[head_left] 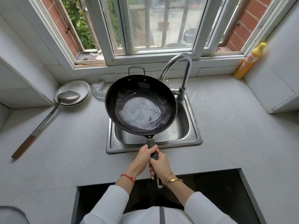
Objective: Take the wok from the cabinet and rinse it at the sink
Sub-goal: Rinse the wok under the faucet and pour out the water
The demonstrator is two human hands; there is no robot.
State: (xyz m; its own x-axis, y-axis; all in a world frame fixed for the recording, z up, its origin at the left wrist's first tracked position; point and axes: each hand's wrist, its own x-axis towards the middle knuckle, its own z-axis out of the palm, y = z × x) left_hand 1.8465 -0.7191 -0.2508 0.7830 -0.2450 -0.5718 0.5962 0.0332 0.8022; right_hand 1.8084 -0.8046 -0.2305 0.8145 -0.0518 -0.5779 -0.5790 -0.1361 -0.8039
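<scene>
The wok (pixel 140 105) hangs over the sink (pixel 192 141) (faucet (pixel 181 73) behind-right), ladle (pixel 48 117) and plates (pixel 84 89) left.

head cam looks steeply down, close over sink (pixel 192 139) & counter (pixel 234 126), facing window (pixel 155 25).

The wok (pixel 140 105) covers most of the sink (pixel 192 126) basin, and the hands hide the middle of its handle. The yellow bottle (pixel 250 60) label is too blurry to read, and a round grey thing (pixel 11 215) is cut off bottom-left.
</scene>
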